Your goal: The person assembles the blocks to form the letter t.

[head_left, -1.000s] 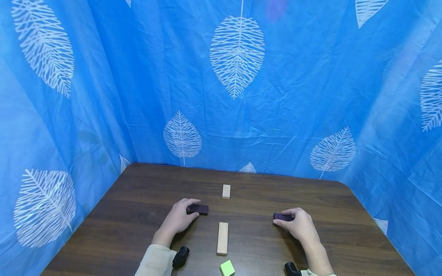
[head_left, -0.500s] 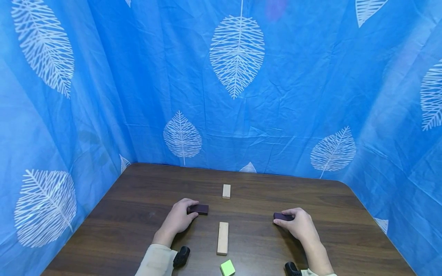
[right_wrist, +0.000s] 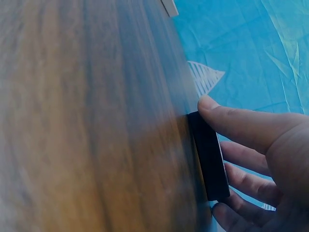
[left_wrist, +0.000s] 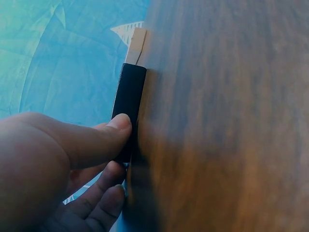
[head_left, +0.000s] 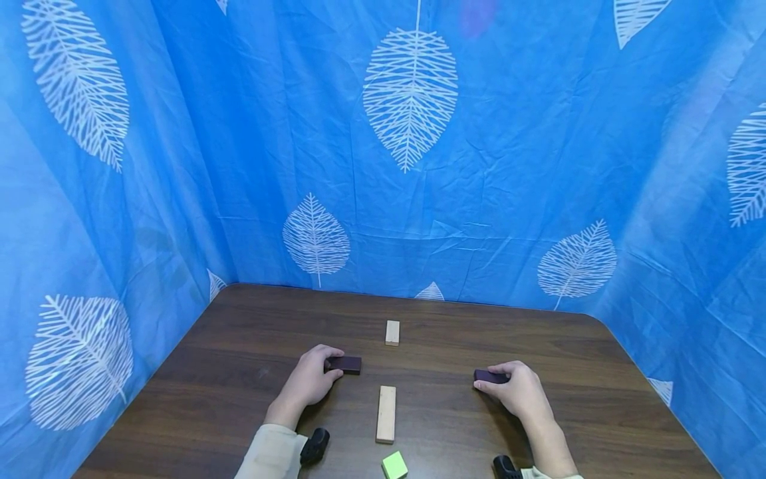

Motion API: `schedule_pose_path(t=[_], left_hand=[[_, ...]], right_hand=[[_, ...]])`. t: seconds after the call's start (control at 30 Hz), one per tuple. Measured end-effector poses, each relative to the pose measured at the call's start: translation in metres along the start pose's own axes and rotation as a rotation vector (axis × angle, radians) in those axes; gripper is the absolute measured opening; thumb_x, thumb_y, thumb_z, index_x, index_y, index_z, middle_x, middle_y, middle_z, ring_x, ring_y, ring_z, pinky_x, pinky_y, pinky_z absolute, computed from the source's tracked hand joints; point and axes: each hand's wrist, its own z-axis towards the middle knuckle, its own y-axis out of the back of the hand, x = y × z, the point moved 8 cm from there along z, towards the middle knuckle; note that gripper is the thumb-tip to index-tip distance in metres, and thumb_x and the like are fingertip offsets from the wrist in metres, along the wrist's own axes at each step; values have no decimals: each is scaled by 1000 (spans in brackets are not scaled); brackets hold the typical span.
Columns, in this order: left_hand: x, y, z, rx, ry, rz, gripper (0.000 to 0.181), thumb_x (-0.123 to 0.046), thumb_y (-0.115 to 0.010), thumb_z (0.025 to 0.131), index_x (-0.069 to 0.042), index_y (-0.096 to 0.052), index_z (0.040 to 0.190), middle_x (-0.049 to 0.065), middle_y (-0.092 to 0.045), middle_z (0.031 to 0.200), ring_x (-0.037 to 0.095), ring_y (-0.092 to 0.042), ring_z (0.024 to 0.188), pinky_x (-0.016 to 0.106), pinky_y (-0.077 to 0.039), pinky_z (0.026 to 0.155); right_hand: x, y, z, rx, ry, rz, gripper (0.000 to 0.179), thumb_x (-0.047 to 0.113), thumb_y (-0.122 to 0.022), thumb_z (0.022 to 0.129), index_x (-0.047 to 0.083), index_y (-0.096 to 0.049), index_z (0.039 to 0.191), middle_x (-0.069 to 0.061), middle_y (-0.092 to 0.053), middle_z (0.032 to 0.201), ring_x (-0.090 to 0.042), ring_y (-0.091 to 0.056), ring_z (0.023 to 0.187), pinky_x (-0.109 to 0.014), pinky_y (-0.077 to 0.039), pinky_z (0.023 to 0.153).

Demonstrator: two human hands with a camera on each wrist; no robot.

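Note:
On the left of the table, my left hand (head_left: 308,379) pinches one end of a dark rectangular block (head_left: 347,364) between thumb and fingers. The left wrist view shows the thumb on the near long face of that dark block (left_wrist: 129,92), its far part sticking out. Over to the right, my right hand (head_left: 519,389) grips a second dark block (head_left: 491,376). In the right wrist view the thumb lies near the upper end of this block (right_wrist: 208,157), and the fingers are behind it. Both blocks lie flat, close over the tabletop.
Between the hands lies a long pale wooden block (head_left: 385,414). A shorter pale block (head_left: 391,332) sits farther back, and a lime-green cube (head_left: 394,465) is at the near edge of view. The brown table (head_left: 574,346) meets a blue leaf-patterned curtain (head_left: 509,166) behind and at the sides.

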Motion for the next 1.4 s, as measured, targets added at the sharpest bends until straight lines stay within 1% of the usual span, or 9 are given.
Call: schedule_pose_path(t=[0.23, 0.47, 0.57, 0.67, 0.9, 1.03, 1.23, 1.4], left_hand=[[1, 1, 1, -8, 15, -5, 27, -6, -75, 91, -8, -72, 117, 11, -63, 121, 23, -59, 98, 46, -51, 88], [-4, 4, 1, -18, 3, 4, 26, -6, -74, 91, -7, -71, 117, 12, -63, 121, 23, -59, 97, 47, -51, 87], [-5, 6, 1, -22, 12, 9, 27, -7, -74, 92, -7, -71, 118, 12, -63, 121, 23, -59, 96, 46, -51, 87], [-9, 7, 1, -30, 9, 15, 27, -8, -74, 92, -8, -71, 119, 10, -63, 118, 22, -57, 95, 46, -50, 88], [-21, 12, 1, -53, -33, 26, 26, -8, -75, 91, -9, -72, 117, 6, -62, 111, 22, -54, 92, 44, -49, 83], [-28, 13, 1, -47, -41, 27, 27, -8, -75, 91, -8, -72, 118, 7, -63, 113, 22, -54, 93, 44, -49, 84], [-40, 15, 0, -44, -71, 17, 27, -7, -75, 91, -7, -71, 118, 10, -63, 117, 22, -57, 94, 45, -51, 84], [-45, 12, 0, -37, -71, 11, 27, -7, -74, 92, -7, -70, 119, 10, -63, 119, 23, -58, 96, 45, -52, 87]], right_hand=[[1, 0, 0, 3, -1, 5, 50, 37, -87, 79, -1, -76, 109, -25, -63, 117, -39, -60, 103, -56, -47, 85], [1, 0, -1, 6, -5, 4, 49, 36, -86, 80, -1, -75, 111, -27, -62, 118, -40, -60, 104, -56, -48, 84], [1, -1, -1, 10, -11, 6, 50, 36, -86, 80, -1, -75, 111, -27, -62, 119, -41, -60, 104, -56, -48, 84], [1, -1, -1, 13, -15, 8, 50, 36, -86, 80, -1, -75, 111, -27, -62, 119, -41, -60, 104, -56, -47, 84], [1, -1, 0, 14, -19, 8, 50, 36, -86, 80, -1, -75, 112, -27, -62, 119, -40, -59, 105, -56, -47, 84], [1, -1, -1, 9, -15, 8, 49, 35, -86, 80, -1, -75, 112, -28, -62, 119, -41, -60, 105, -56, -47, 85], [0, 0, -1, 3, -6, 7, 50, 36, -86, 80, -1, -75, 111, -28, -62, 118, -41, -59, 105, -56, -47, 86], [1, 0, -1, 5, -7, 4, 49, 36, -86, 80, 0, -75, 112, -29, -62, 119, -42, -59, 106, -56, -46, 86]])
